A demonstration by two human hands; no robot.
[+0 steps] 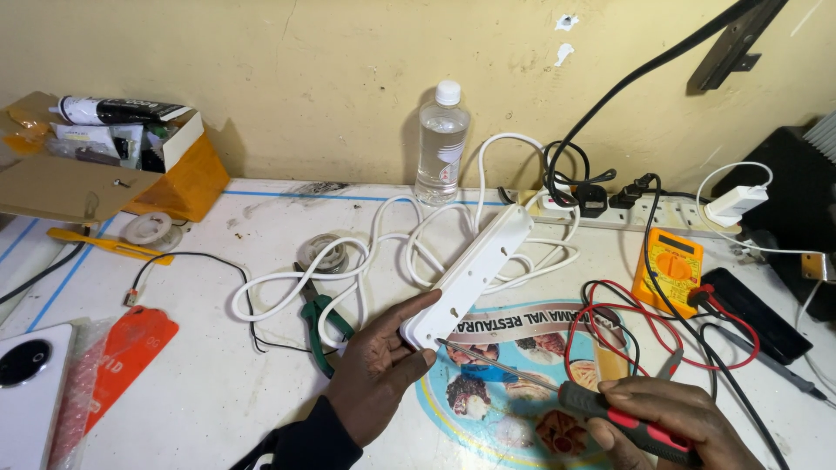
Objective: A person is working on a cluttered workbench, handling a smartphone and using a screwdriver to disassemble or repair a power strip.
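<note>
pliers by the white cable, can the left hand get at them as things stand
Probably yes. The pliers lie just beside the left hand, with only loops of white cable near them. But that hand is steadying the power strip, so it would have to let go.

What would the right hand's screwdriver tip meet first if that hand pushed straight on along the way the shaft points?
Most likely the near end of the white plastic power strip, which the left hand steadies. The right hand aims the red-and-black-handled screwdriver up-left, its tip at that end; whether it touches already is unclear.
</note>
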